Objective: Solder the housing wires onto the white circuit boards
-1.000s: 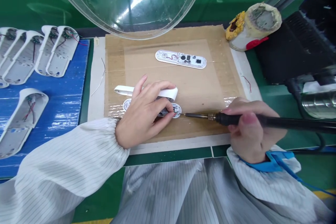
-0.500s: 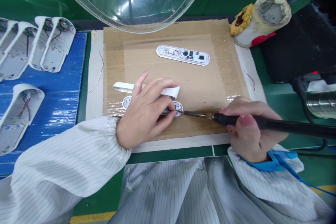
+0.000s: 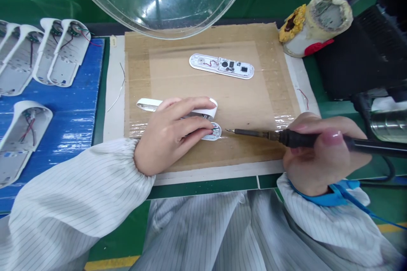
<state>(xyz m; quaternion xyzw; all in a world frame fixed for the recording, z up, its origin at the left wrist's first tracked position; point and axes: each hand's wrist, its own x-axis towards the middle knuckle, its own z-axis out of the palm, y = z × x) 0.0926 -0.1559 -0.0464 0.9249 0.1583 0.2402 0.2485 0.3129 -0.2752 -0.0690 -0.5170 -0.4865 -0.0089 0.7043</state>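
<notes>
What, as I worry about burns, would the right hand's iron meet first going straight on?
Probably the right end of the white board partly covered by the left hand; the right hand aims its soldering iron there. Tip height is unclear, so it might pass over.

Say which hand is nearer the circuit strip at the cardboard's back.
Left. The left hand is in front of the circuit strip, toward its left; the right hand, holding the soldering iron, sits farther off to its front right.
</notes>
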